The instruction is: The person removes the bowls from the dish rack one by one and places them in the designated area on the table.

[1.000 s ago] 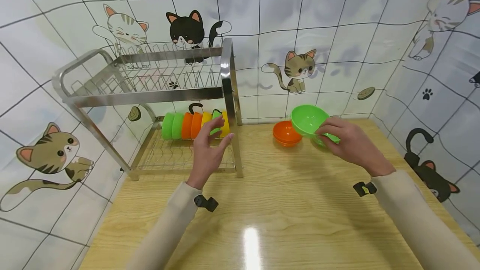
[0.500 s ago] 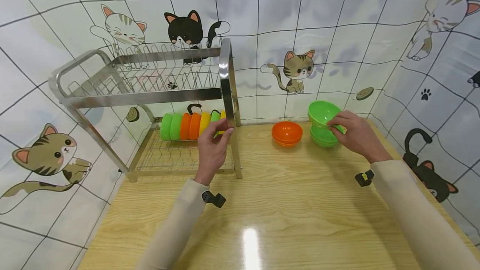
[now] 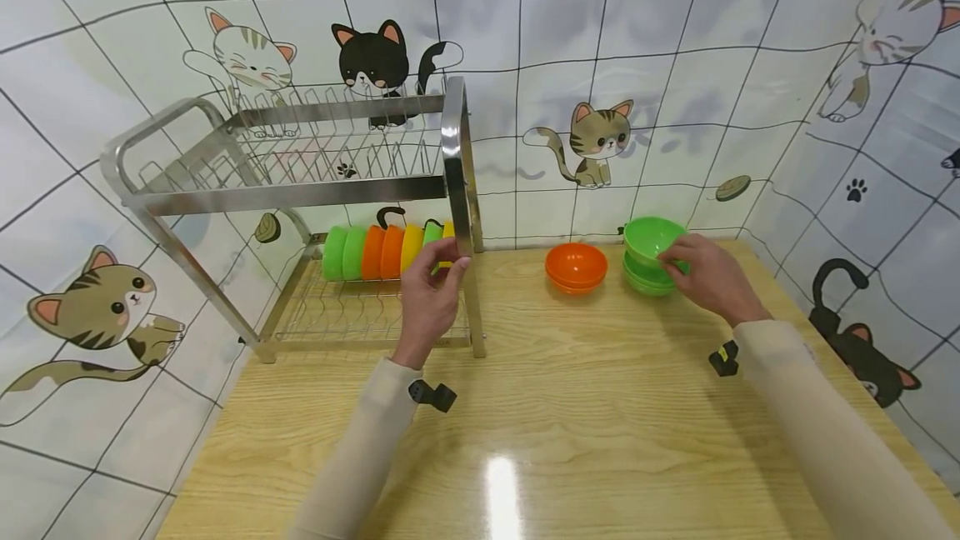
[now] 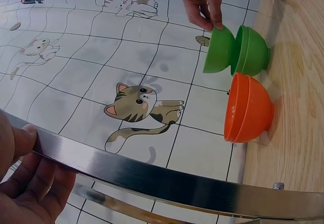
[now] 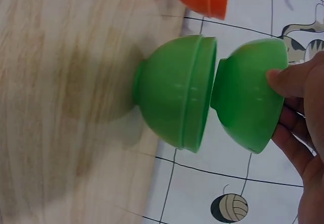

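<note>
The right hand (image 3: 708, 273) is pinching a green plastic bowl (image 3: 651, 238) in its grip just above stacked green bowls (image 3: 645, 277), while the left hand (image 3: 429, 300) is clasping the steel rack post (image 3: 459, 190).

We are in a home kitchen corner: tiled walls (image 3: 675, 65) covered with cartoon cat stickers, a steel two-tier dish rack (image 3: 300, 190) holding a row of coloured bowls (image 3: 382, 251), and a pale wooden countertop (image 3: 562, 407) with more plastic bowls.
</note>
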The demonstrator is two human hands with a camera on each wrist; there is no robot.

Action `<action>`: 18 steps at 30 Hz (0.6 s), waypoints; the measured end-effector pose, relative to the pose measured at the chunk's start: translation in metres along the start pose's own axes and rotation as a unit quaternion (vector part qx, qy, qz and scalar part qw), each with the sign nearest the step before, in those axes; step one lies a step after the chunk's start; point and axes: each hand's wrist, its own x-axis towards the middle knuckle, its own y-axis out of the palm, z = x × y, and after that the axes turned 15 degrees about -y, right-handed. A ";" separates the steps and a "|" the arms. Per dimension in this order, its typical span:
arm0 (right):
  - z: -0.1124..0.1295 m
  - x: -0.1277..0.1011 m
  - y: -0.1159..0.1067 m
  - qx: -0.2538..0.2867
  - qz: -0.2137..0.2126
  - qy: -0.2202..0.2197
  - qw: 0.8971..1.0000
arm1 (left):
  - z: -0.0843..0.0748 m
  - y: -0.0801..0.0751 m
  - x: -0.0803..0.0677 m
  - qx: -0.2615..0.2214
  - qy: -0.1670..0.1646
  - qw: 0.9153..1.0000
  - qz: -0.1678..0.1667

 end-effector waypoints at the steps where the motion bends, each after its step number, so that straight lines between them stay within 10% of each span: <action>1: -0.001 -0.001 0.002 0.000 0.002 0.001 1.000 | 0.000 0.001 0.000 0.003 0.000 1.000 0.000; 18: -0.012 -0.017 0.026 -0.007 -0.003 -0.024 1.000 | -0.007 0.002 -0.007 0.015 0.023 1.000 0.001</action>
